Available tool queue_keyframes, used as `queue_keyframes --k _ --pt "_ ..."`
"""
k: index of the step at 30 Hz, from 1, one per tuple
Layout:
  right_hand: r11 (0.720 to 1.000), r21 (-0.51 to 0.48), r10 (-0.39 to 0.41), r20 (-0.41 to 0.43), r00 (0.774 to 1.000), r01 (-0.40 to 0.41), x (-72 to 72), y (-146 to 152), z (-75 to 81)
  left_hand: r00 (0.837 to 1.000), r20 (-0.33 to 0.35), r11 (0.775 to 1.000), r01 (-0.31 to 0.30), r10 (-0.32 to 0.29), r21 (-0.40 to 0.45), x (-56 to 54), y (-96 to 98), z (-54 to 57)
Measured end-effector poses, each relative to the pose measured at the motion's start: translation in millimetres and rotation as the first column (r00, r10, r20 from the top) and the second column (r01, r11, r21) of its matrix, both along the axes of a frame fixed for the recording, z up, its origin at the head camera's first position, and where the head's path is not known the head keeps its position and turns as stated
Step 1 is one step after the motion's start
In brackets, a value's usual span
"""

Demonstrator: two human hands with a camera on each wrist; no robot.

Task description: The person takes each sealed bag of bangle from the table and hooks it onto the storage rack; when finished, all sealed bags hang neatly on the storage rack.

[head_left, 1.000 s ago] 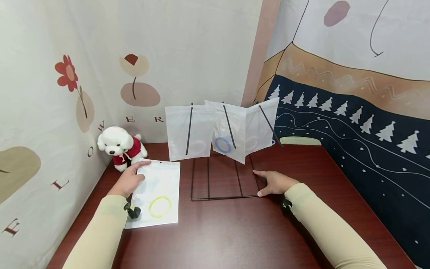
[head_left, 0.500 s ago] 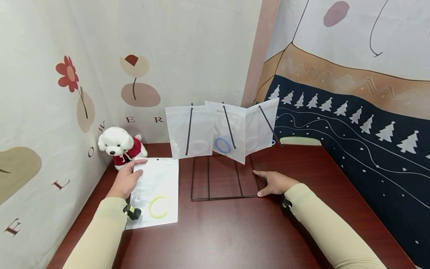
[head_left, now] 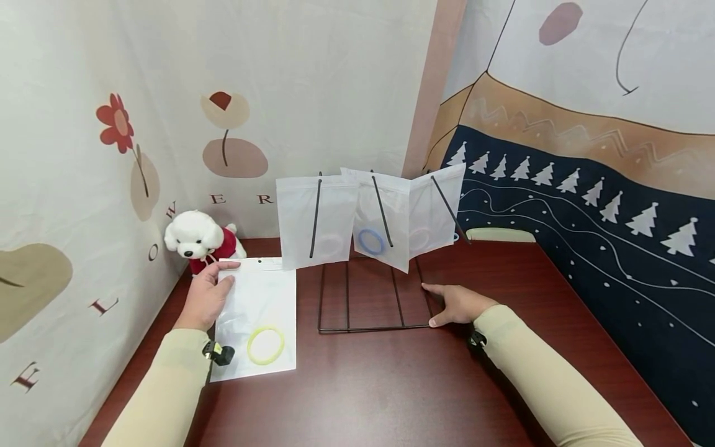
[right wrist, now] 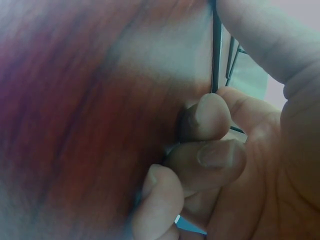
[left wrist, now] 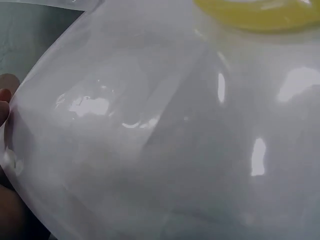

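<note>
My left hand [head_left: 205, 295] pinches a white zip bag [head_left: 234, 316] by its upper left edge. A yellow ring [head_left: 265, 346] shows through the lower part of the bag, which fills most of the left wrist view, with the ring [left wrist: 265, 15] at the top. On the right, my right hand [head_left: 460, 303] grips the side of a black wire rack [head_left: 363, 329] at its base, thumb near the front corner. Its other fingers [right wrist: 207, 155] are curled in the right wrist view. Three white bags hang on the rack's prongs; the middle bag [head_left: 382, 211] has a blue ring inside.
A white plush dog [head_left: 192, 233] in a red top sits at the back left, just behind the bag in my left hand. Printed cloth [head_left: 346, 81] hangs around the reddish-brown table [head_left: 363, 391] at the back and right.
My left hand has shifted slightly left, and the top of its bag has come up a little, covering more of the plush dog. The right hand and the rack stay put.
</note>
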State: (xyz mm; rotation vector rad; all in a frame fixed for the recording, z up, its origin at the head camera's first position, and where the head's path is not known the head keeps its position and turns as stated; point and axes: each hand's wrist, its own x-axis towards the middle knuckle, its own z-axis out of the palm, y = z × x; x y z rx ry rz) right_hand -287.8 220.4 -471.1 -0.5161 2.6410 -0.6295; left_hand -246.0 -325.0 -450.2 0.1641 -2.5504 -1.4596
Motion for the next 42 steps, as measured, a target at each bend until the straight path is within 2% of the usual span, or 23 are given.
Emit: queue_keyframes --k 5,9,17,24,30,36,42 --pt "1.0 0.004 0.002 -0.007 1.0 -0.002 1.0 -0.5 -0.3 0.997 -0.06 0.999 -0.041 0.039 -0.032 5.9 3.5 5.0" --pt "1.0 0.006 0.002 -0.008 1.0 -0.002 1.8 -1.3 0.6 0.994 -0.095 0.998 -0.059 0.057 -0.023 8.5 4.6 8.6" --pt "1.0 -0.001 0.012 -0.013 1.0 -0.012 -0.1 -0.4 0.4 0.987 -0.082 0.991 -0.137 0.135 -0.014 13.4 6.0 17.5" --pt "1.0 0.004 0.021 -0.005 1.0 -0.021 -2.2 1.0 -0.7 0.97 -0.167 0.984 -0.175 0.179 0.039 19.1 3.8 25.0" --pt "1.0 0.002 0.023 -0.005 1.0 -0.023 -3.0 1.6 -0.3 0.957 -0.182 0.973 -0.215 0.228 0.088 25.3 0.5 30.0" --pt "1.0 -0.002 0.019 0.007 1.0 -0.019 -1.9 1.9 1.0 0.955 -0.175 0.966 -0.216 0.24 0.146 28.8 0.0 33.2" --pt "1.0 -0.004 0.016 0.009 1.0 -0.016 -0.7 1.7 0.4 0.952 -0.211 0.96 -0.177 0.223 0.218 33.3 5.5 40.4"
